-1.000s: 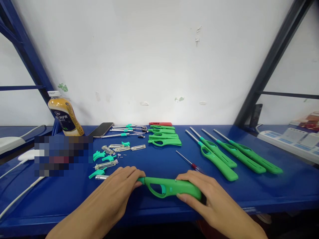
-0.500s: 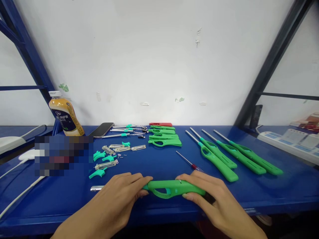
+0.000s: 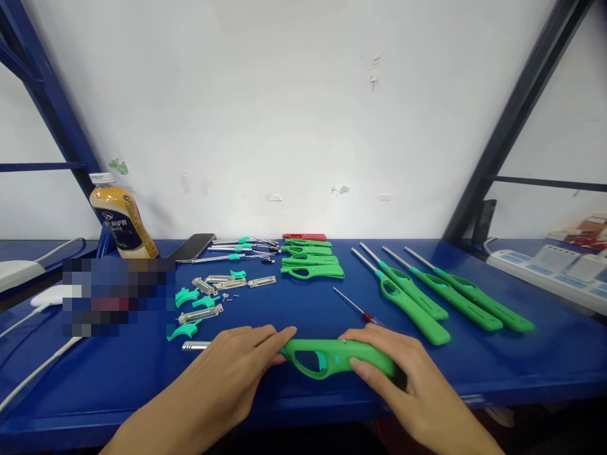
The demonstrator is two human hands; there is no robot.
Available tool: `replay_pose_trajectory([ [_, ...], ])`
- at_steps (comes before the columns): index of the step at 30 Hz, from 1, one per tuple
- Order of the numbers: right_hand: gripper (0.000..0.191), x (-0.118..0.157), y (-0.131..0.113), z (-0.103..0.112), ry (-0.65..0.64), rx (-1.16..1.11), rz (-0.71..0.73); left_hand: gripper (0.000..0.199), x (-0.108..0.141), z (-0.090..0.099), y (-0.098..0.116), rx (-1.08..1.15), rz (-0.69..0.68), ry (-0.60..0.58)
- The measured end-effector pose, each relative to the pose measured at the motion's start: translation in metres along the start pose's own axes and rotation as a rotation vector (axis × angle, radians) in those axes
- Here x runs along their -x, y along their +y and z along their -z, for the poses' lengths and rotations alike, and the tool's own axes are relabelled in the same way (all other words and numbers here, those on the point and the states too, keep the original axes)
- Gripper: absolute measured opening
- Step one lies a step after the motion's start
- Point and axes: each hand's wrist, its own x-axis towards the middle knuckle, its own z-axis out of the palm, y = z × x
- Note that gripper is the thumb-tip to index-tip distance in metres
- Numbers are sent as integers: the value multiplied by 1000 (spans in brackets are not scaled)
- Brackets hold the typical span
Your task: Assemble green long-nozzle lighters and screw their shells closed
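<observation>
A green long-necked gas lighter (image 3: 327, 357) lies sideways between my two hands above the front of the blue table. My left hand (image 3: 241, 363) closes round its neck end, and the silver tube tip pokes out to the left. The handle's rear is gripped by my right hand (image 3: 389, 363), thumb on the near side, fingers over the top. Its teal trigger shows inside the guard loop. Just beyond my right hand rests a screwdriver (image 3: 356, 306) with a red and clear handle. Past my left hand lie teal triggers (image 3: 184, 331) and clear fuel tanks (image 3: 201, 315).
Several whole green lighters (image 3: 417, 311) lie at the right. Green handle shells (image 3: 313, 272) and a red one (image 3: 304, 237) sit at the back, beside metal tubes with wires (image 3: 218, 258). A phone (image 3: 194, 247), a juice bottle (image 3: 122, 218) and white cables (image 3: 38, 376) are at the left.
The lighter has shifted slightly to the right and turned a little, so its guard loop and trigger show more fully. Both hands still hold it.
</observation>
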Motion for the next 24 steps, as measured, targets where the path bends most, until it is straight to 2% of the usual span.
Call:
replay_pose_trajectory([
  [6,42,-2,-2,5,-1,-58,-78,62,3,-14,-9,-83,-80,9],
  [9,43,-1,1,4,-17,-76,-106,67,6,-18,-9,-112,-70,0],
  [14,45,0,-2,6,-44,-117,-127,71,1,-16,-5,-102,-70,-45],
  [20,47,-1,-9,9,-45,-174,-139,61,-6,-13,-1,-76,-72,-7],
  [24,47,-1,-9,10,-53,-195,-156,65,-6,-11,2,4,-49,-17],
])
